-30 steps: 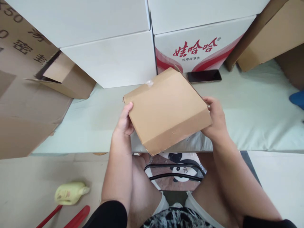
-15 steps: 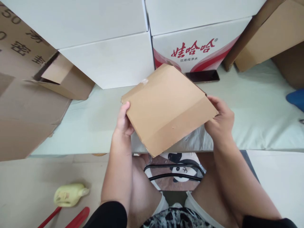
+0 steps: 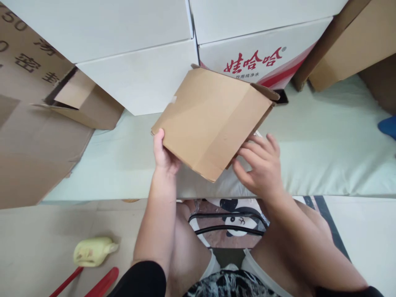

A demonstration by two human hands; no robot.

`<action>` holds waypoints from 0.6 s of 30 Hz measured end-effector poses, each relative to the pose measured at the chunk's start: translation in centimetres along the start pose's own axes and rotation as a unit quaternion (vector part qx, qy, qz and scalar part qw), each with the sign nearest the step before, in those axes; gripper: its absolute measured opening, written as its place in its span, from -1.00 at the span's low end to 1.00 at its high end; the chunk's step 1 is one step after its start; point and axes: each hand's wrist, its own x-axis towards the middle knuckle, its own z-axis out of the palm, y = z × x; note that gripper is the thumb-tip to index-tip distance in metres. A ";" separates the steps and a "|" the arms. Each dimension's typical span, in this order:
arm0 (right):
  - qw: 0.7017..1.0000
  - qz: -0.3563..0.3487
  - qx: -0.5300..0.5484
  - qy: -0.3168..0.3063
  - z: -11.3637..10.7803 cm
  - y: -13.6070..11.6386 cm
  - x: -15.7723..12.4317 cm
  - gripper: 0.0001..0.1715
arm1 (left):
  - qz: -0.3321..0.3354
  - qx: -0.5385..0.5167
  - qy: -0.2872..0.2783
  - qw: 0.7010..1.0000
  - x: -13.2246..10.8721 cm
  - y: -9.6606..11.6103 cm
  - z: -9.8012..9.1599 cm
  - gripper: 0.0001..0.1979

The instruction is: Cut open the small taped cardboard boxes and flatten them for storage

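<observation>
A plain brown cardboard box (image 3: 210,119) is held tilted above the pale green cloth, one flap (image 3: 266,91) standing out at its right end. My left hand (image 3: 165,154) grips its left corner, thumb on the upper face and fingers underneath. At the right end, my right hand (image 3: 258,163) has its fingers spread and slightly bent, with the tips at the box's opening. A small white edge (image 3: 257,134) shows just behind those fingers; what it belongs to is hidden.
White cartons (image 3: 139,78) are stacked behind the box, one with red lettering. A dark phone (image 3: 283,97) lies partly covered on the green cloth (image 3: 324,152). An open cardboard box (image 3: 93,99) stands left. On the floor lies a yellow bottle (image 3: 94,251) near red handles.
My right hand has let go of the right corner and moved left and down to the open end. The box has turned counterclockwise, its right end rising and a flap now showing.
</observation>
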 end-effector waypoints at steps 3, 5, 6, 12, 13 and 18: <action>0.995 0.009 0.029 -0.090 1.6 -0.5 -0.9 -0.81 | 0.007 -0.002 -0.008 1.000 -0.3 -0.9 1.0 -0.50; 0.990 0.027 0.070 -0.118 2.8 0.1 -1.4 -0.84 | 0.004 0.000 -0.014 1.000 -0.5 -1.4 1.5 -0.50; 0.988 0.038 0.085 -0.121 3.4 0.4 -1.5 -0.84 | 0.000 0.001 -0.015 1.000 -0.6 -1.5 1.6 -0.49; 0.986 0.028 0.126 -0.101 4.2 1.0 -1.7 -0.75 | -0.023 0.004 0.016 1.000 -0.6 -1.3 1.2 -0.46; 0.985 0.018 0.135 -0.101 4.1 0.8 -1.7 -0.76 | -0.027 0.002 0.019 0.999 -0.6 -1.2 1.1 -0.46; 0.980 0.026 0.155 -0.118 4.0 0.2 -2.1 -0.84 | -0.040 -0.016 0.024 0.999 -0.9 -0.9 1.1 -0.46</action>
